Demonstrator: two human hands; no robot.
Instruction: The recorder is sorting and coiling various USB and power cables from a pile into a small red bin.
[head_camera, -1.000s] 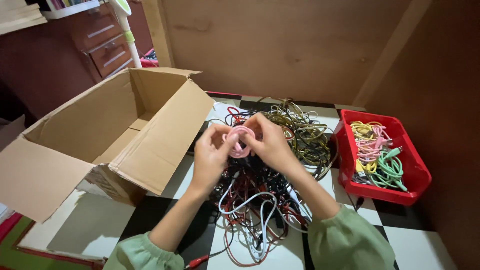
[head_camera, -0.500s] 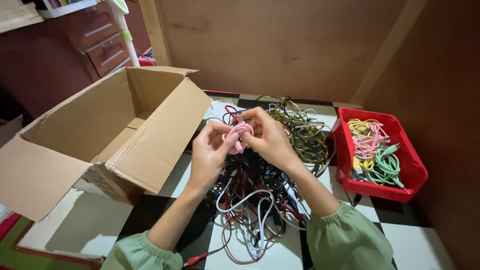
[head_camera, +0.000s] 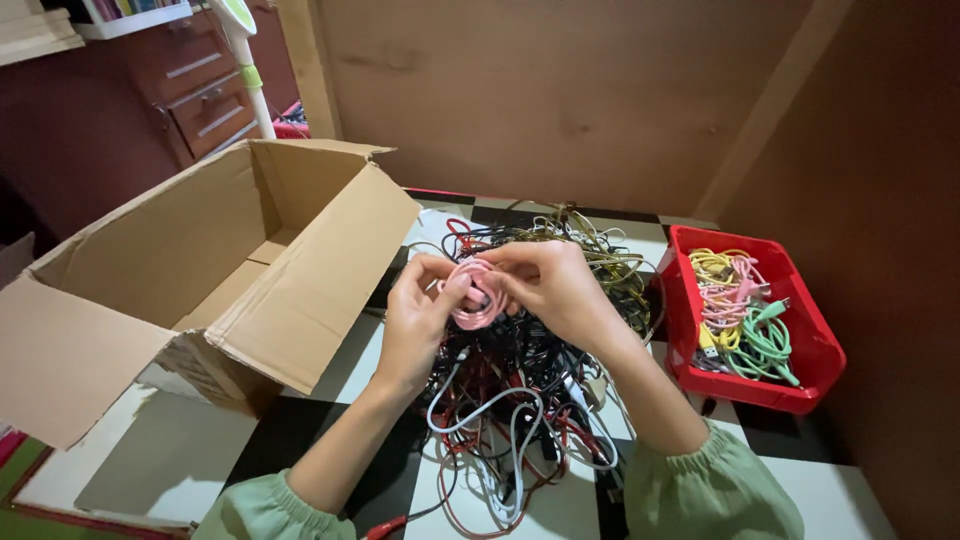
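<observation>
Both hands meet above a tangled pile of cables (head_camera: 520, 400) in black, red, white and olive. My left hand (head_camera: 420, 315) and my right hand (head_camera: 555, 290) together hold a small coil of pink cable (head_camera: 474, 293), fingers pinched on its loops. The coil is wound into a tight ring and hangs just over the pile's middle. Green sleeves cover both forearms.
A large open cardboard box (head_camera: 200, 270) lies on its side at the left. A red plastic bin (head_camera: 810, 340) at the right holds coiled yellow, pink and green cables (head_camera: 745, 310). The surface is a black-and-white checkered board (head_camera: 300, 440). Wooden panels stand behind.
The hands and pink coil have dropped slightly lower and turned; the coil now lies flatter between the fingers. The view has shifted a little.
</observation>
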